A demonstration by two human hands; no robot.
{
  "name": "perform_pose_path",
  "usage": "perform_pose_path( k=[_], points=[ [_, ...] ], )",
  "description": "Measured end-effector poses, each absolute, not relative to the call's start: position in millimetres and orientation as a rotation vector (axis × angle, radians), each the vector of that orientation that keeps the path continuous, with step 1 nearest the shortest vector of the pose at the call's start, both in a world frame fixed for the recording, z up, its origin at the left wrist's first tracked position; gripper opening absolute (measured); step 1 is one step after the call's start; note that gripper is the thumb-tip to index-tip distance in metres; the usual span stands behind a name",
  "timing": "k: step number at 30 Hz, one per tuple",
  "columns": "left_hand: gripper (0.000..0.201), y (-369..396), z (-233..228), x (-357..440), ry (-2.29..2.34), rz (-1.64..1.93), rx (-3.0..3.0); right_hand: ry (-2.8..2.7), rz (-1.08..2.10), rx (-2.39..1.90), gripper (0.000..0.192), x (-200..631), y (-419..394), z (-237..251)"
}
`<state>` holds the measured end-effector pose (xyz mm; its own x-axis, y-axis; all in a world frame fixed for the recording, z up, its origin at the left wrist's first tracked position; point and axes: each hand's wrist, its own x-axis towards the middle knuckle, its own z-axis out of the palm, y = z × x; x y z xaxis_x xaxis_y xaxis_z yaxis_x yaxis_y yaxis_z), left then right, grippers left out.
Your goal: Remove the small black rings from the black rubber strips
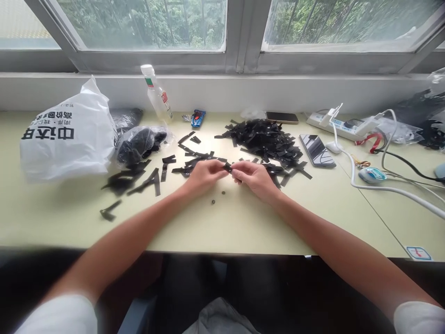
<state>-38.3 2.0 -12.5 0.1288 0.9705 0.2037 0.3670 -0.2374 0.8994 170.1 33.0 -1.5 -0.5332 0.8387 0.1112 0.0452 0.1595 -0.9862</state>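
My left hand (205, 175) and my right hand (253, 177) meet over the middle of the pale table (215, 222), fingertips pinching one small black strip (227, 167) between them. Behind the hands lies a big heap of black strips (264, 139). More black strips (139, 178) are scattered flat to the left. Two tiny dark round pieces (218, 196) rest on the table just in front of my hands.
A white plastic bag (66, 134) and a clear bag of dark parts (137, 141) sit at left, with a bottle (157, 95) behind. Two phones (317, 149), a power strip (342, 124) and white cables (389, 188) lie at right. The window sill runs along the back.
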Motion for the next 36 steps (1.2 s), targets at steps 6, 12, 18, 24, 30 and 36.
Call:
perform_pose_path(
  k=[6, 12, 18, 24, 30, 36],
  points=[
    [0.027, 3.9, -19.1, -36.3, 1.215, 1.214, 1.592, -1.762, 1.449, -0.901, 0.035, 166.4, 33.0, -1.4],
    [0.027, 5.3, -17.5, -37.2, 1.184, 1.201, 1.581, -1.769, 1.465, -0.902, 0.032, 166.2, 36.6, -3.5],
    [0.026, 4.2, -13.6, -37.6, 1.196, 1.165, 1.556, -1.784, 1.448, -0.888, 0.033, 167.3, 38.1, -6.7],
    [0.025, 2.0, -9.9, -39.6, 1.166, 1.146, 1.552, -1.8, 1.429, -0.884, 0.031, 167.1, 36.1, -6.3],
    [0.023, 4.0, -10.1, -40.2, 1.258, 1.18, 1.495, -1.788, 1.425, -0.874, 0.029, 166.5, 35.0, -6.1],
    [0.022, 2.2, -11.8, -38.2, 1.338, 1.101, 1.694, -1.699, 1.453, -0.902, 0.03, 165.4, 35.3, -5.9]
  ],
)
